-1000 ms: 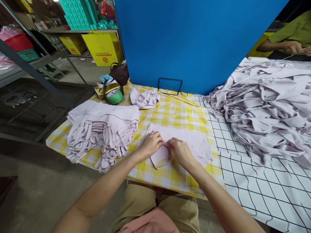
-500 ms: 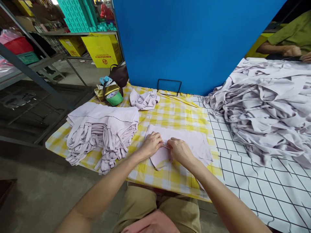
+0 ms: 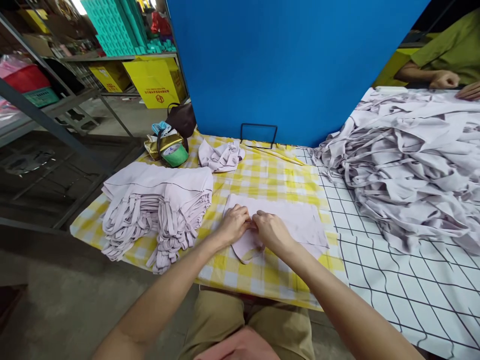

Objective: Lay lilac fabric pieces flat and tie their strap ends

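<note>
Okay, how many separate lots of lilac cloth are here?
4: stack at left, crumpled bundle at back, piece under left hand and right hand, heap at right; more may be hidden.

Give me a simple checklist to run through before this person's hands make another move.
1. Left hand on the pale cloth piece: ok, fingers closed at it.
2. Right hand on the same piece: ok, fingers closed right beside the left hand's.
3. Piece supported: ok, it lies on the yellow-checked cover.
4. Number of layers between the fingertips: cannot tell, the hands hide it.
5. Neat stack apart from the piece: ok, off to the left.
6. Heap on the right in order: not ok, it lies tangled.
</note>
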`<state>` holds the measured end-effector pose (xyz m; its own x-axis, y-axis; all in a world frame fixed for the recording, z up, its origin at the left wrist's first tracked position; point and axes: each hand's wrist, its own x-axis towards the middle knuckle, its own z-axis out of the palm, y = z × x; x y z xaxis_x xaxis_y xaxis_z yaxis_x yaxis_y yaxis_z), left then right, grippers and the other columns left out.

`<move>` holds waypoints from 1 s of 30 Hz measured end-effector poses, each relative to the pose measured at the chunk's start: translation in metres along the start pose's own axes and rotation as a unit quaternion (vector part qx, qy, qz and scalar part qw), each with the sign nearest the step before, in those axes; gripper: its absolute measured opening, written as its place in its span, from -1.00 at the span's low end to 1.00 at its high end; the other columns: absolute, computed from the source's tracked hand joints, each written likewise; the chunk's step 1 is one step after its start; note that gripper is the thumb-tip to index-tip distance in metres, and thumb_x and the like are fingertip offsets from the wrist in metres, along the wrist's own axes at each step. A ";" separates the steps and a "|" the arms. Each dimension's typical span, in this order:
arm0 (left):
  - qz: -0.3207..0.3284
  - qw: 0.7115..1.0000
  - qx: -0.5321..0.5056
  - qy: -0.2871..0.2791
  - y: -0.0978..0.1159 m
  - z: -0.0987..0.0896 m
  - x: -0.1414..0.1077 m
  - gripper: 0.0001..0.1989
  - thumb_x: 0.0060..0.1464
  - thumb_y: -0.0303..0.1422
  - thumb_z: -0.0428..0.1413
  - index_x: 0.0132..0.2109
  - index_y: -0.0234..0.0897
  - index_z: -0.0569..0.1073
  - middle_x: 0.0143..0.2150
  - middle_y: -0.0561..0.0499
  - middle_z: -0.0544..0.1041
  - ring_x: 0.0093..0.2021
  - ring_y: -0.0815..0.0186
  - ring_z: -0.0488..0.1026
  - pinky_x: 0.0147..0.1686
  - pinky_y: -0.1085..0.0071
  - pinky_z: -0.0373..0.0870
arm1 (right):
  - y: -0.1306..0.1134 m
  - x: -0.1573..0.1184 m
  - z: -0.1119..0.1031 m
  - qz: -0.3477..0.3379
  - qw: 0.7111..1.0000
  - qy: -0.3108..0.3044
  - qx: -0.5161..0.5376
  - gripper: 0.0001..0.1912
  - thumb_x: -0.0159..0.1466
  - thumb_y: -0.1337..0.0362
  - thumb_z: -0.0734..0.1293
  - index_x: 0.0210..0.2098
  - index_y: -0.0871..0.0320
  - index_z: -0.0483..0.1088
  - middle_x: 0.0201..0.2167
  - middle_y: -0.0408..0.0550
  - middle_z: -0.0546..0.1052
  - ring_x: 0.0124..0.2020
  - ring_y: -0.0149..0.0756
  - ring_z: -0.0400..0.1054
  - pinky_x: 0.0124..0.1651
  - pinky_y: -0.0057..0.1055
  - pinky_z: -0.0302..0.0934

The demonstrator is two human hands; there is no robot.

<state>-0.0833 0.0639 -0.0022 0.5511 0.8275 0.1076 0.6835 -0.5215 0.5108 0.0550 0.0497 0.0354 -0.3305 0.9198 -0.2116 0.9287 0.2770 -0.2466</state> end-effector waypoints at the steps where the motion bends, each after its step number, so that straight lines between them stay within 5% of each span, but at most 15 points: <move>1: -0.003 1.000 -0.004 0.005 0.000 0.000 0.000 -0.81 0.15 -0.42 0.02 -0.41 -0.33 0.46 -0.32 -0.03 0.42 -0.21 0.26 0.29 -0.23 0.37 0.25 | 0.000 -0.001 0.001 0.014 1.000 0.009 0.013 -0.77 0.14 0.54 0.17 -0.37 0.23 0.43 -0.32 0.06 0.50 -0.35 -0.28 0.38 -0.39 -0.47 0.03; 4: -0.012 0.999 -0.028 0.016 -0.001 0.000 -0.002 -0.87 0.09 -0.44 0.07 -0.40 -0.33 0.47 -0.33 -0.02 0.43 -0.21 0.27 0.31 -0.22 0.38 0.28 | 0.003 -0.011 0.006 0.067 0.996 0.038 0.050 -0.80 0.24 0.37 0.14 -0.36 0.21 0.39 -0.46 -0.02 0.48 -0.44 -0.31 0.34 -0.43 -0.48 0.03; 7: -0.004 0.997 -0.079 0.015 -0.004 -0.004 -0.008 -0.93 0.02 -0.50 0.11 -0.36 -0.31 0.49 -0.29 -0.01 0.45 -0.18 0.29 0.34 -0.16 0.40 0.30 | 0.003 -0.034 0.010 0.099 0.961 0.027 0.257 -0.75 0.23 0.18 0.16 -0.49 0.17 0.29 -0.64 -0.19 0.33 -0.57 -0.40 0.20 -0.50 -0.51 -0.01; 10: 0.001 0.988 -0.152 -0.017 -0.009 -0.012 -0.015 -0.84 0.03 -0.51 0.07 -0.24 -0.28 0.50 -0.15 -0.01 0.46 -0.11 0.33 0.38 -0.07 0.43 0.30 | -0.006 -0.065 0.017 0.119 0.827 -0.008 0.549 -0.68 0.13 0.06 0.25 -0.58 0.14 0.19 -0.65 -0.26 0.22 -0.58 -0.44 0.09 -0.50 -0.51 -0.04; 12: -0.007 0.981 -0.187 -0.039 -0.012 -0.015 -0.020 -0.81 0.07 -0.47 0.04 -0.18 -0.27 0.50 -0.06 -0.02 0.45 -0.05 0.33 0.39 -0.03 0.43 0.30 | -0.018 -0.085 0.025 0.158 0.760 0.000 0.631 -0.65 0.08 -0.01 0.29 -0.58 0.14 0.22 -0.64 -0.25 0.22 -0.57 -0.44 0.06 -0.48 -0.51 -0.04; 19: -0.021 0.983 -0.176 -0.041 -0.012 -0.015 -0.025 -0.82 0.08 -0.47 0.03 -0.20 -0.28 0.51 -0.02 -0.02 0.47 0.02 0.30 0.38 0.20 0.28 0.04 | -0.058 -0.124 0.062 0.236 0.647 0.021 0.725 -0.70 0.03 0.04 0.37 -0.42 0.16 0.47 -0.55 -0.21 0.29 -0.57 -0.48 0.03 -0.51 -0.53 -0.06; 23: -0.027 0.984 -0.173 -0.044 -0.010 -0.015 -0.023 -0.81 0.05 -0.52 0.03 -0.22 -0.29 0.51 -0.02 -0.03 0.47 0.00 0.31 0.39 0.15 0.32 0.13 | -0.063 -0.130 0.074 0.257 0.525 -0.044 0.810 -0.67 -0.05 0.11 0.44 -0.36 0.21 0.44 -0.69 -0.30 0.18 -0.68 -0.57 -0.05 -0.63 -0.60 -0.18; 27: -0.037 0.984 -0.171 -0.042 -0.007 -0.016 -0.023 -0.80 0.03 -0.52 0.03 -0.24 -0.29 0.51 -0.04 -0.02 0.48 0.00 0.31 0.40 0.11 0.35 0.19 | -0.063 -0.137 0.087 0.242 0.411 -0.082 0.875 -0.56 -0.12 0.20 0.48 -0.25 0.19 0.40 -0.60 -0.25 0.32 -0.68 -0.57 0.10 -0.70 -0.64 -0.15; 30: -0.041 0.984 -0.170 -0.023 -0.007 -0.017 -0.023 -0.77 0.01 -0.53 0.03 -0.18 -0.28 0.50 -0.05 -0.01 0.50 0.00 0.30 0.40 0.07 0.36 0.24 | -0.058 -0.149 0.101 0.212 0.388 -0.118 0.889 -0.44 -0.09 0.14 0.47 -0.11 0.10 0.32 -0.50 -0.20 0.42 -0.66 -0.50 0.23 -0.70 -0.62 -0.06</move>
<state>-0.1090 0.0524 0.0065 0.5279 0.8491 0.0197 0.5301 -0.3475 0.7735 0.0331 -0.1316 -0.0140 -0.4132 0.6681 -0.6188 -0.6065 -0.7088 -0.3603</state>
